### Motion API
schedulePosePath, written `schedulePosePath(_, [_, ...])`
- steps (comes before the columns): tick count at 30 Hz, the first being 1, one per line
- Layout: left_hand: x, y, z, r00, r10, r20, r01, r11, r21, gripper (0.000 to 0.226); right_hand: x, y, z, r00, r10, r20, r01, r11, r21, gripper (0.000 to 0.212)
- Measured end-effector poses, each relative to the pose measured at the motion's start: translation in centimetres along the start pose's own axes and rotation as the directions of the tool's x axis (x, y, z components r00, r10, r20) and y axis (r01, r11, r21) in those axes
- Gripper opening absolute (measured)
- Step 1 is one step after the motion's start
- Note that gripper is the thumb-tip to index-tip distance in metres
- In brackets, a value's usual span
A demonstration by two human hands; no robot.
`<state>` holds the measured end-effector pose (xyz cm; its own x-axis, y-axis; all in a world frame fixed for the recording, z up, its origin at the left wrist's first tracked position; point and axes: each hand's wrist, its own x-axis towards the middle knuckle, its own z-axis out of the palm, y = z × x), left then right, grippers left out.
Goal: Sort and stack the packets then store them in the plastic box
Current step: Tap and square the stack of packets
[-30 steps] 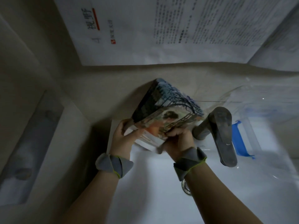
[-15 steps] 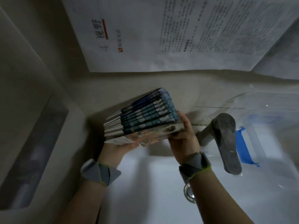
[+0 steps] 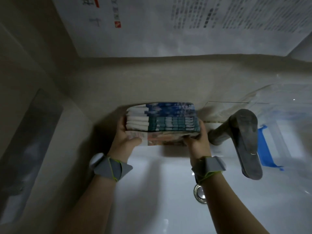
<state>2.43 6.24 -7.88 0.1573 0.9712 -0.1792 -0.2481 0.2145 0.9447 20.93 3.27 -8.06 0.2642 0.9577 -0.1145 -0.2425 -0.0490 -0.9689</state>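
A stack of several flat packets (image 3: 168,119), with blue, teal and white edges, is held level above the back of a white sink. My left hand (image 3: 125,141) grips its left end and my right hand (image 3: 197,141) grips its right end, thumbs on the near face. A clear plastic box (image 3: 285,119) with a blue latch (image 3: 265,149) stands to the right, behind the tap. Its inside is hard to make out.
A dark metal tap (image 3: 244,139) juts out just right of my right hand. The white sink basin (image 3: 152,191) with its drain (image 3: 200,194) lies below. Printed paper sheets (image 3: 168,26) cover the wall behind. A beige ledge (image 3: 50,149) runs along the left.
The stack has turned from tilted to level and now faces me edge-on. Both hands have shifted to its two ends.
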Motion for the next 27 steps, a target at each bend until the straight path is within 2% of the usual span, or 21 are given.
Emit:
schedulePosePath(1, [0.3,-0.3,-0.1,0.996,0.027,0.079,-0.027,1.000,0.006,0.081,0.1,0.1,-0.1,1.000,0.019,0.003,-0.019,0.999,0.033,0.057])
schedulePosePath(3, [0.5,-0.5,-0.6,0.997,0.058,0.056,-0.068,0.980,0.189,0.100,0.1,0.3,-0.4,0.999,0.048,-0.003,-0.047,0.996,0.081,0.066])
schedulePosePath(4, [0.7,-0.9,-0.8,0.994,0.069,0.080,-0.084,0.974,0.209,0.102,0.1,0.4,-0.5,0.998,0.055,-0.007,-0.055,0.995,0.084,0.065])
schedulePosePath(5, [0.4,-0.8,-0.8,0.995,0.075,0.072,-0.086,0.981,0.171,0.098,0.1,0.3,-0.3,0.999,0.042,-0.015,-0.041,0.996,0.077,0.062])
schedulePosePath(8, [0.1,-1.5,-0.7,0.995,0.090,-0.045,-0.076,0.968,0.237,0.082,-0.1,0.2,0.3,0.999,-0.025,-0.031,0.027,0.998,0.057,0.049])
schedulePosePath(11, [-0.4,-1.7,-1.0,0.993,0.096,-0.063,-0.080,0.973,0.216,0.077,-0.1,0.1,0.6,0.994,-0.087,-0.062,0.089,0.995,0.039,0.044])
schedulePosePath(13, [-0.4,-1.7,-1.1,0.998,0.047,-0.039,-0.036,0.968,0.248,0.073,-0.1,0.3,0.6,0.994,-0.077,-0.073,0.075,0.997,-0.031,0.042])
schedulePosePath(16, [-0.3,-2.0,-1.2,0.999,0.003,0.038,-0.018,0.921,0.389,0.070,-0.2,1.0,0.4,0.998,-0.005,-0.070,0.000,0.998,-0.070,0.046])
schedulePosePath(18, [-0.2,-2.1,-1.3,0.998,-0.026,0.064,-0.008,0.882,0.472,0.059,-0.3,1.1,0.2,0.998,0.006,-0.058,-0.013,0.992,-0.125,0.047])
schedulePosePath(24, [0.4,-2.0,-1.0,0.999,0.019,0.030,-0.031,0.876,0.482,0.058,-0.5,0.9,-0.1,0.999,0.004,0.053,0.007,0.980,-0.200,0.059])
schedulePosePath(27, [0.2,-1.9,-0.5,0.997,0.080,-0.010,-0.067,0.884,0.463,0.052,-0.4,1.2,-0.4,0.999,0.018,0.050,-0.004,0.964,-0.265,0.064])
